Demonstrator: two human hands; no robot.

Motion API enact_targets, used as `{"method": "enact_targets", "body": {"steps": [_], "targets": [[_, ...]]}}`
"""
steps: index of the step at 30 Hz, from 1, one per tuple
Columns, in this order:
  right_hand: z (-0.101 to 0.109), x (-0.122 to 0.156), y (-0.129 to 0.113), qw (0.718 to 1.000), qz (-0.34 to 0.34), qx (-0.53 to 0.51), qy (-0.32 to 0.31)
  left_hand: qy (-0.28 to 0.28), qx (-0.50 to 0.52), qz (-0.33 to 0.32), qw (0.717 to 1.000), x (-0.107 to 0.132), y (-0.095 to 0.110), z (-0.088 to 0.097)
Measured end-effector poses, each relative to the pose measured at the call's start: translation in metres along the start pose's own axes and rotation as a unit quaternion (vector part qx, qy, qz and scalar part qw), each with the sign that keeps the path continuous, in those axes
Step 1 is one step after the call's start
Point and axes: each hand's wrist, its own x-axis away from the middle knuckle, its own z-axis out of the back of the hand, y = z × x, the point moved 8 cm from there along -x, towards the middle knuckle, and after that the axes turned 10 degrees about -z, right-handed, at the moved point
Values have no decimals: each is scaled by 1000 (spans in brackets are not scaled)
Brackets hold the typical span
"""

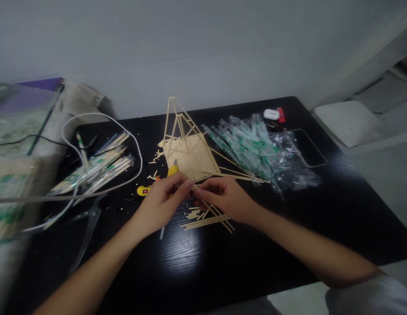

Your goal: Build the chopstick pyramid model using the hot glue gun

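My left hand and my right hand meet over the near side of the table, fingertips close together. Both are closed in a pinch on thin wooden chopsticks, which slant down toward me beneath the right hand. Behind my left hand lies a yellow glue gun, partly covered by it. Just beyond the hands rests a flat raft of chopsticks laid side by side, with a pointed stick frame standing on its far part. Cut pieces and loose sticks lie under my hands.
Clear wrappers with green print are heaped at the right, beside a dark phone and a white earbud case. Wrapped chopsticks lie at the left. A white cable loops over that side of the black table.
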Motion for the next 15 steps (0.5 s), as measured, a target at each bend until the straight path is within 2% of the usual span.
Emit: {"method": "enact_targets", "body": {"steps": [5, 11, 15], "targets": [[-2, 4, -5, 999, 8, 32, 8, 2, 7, 21, 1000, 3, -10, -3], [-3, 2, -2, 999, 4, 33, -2, 51, 13, 11, 999, 1, -7, 10], [-2, 1, 0, 999, 1, 37, -4, 55, 29, 24, 998, 0, -6, 16]]}}
